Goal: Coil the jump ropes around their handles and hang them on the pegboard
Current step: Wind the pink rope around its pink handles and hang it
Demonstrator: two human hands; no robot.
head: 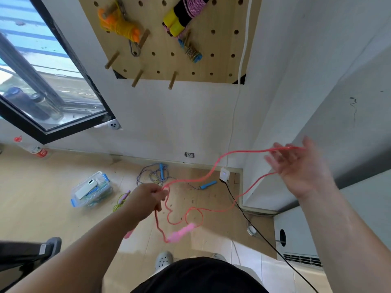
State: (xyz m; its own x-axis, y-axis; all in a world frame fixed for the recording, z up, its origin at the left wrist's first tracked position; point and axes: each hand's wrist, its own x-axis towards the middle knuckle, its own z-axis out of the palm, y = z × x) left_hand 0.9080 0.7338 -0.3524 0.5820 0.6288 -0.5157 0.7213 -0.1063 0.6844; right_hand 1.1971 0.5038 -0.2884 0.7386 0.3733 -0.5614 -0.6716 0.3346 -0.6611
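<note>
Below the pegboard, the left hand grips the pink jump rope in a closed fist, the right hand, lower right of the board, carries a rope loop across spread, relaxed fingers, and one pink handle dangles lowest.
</note>
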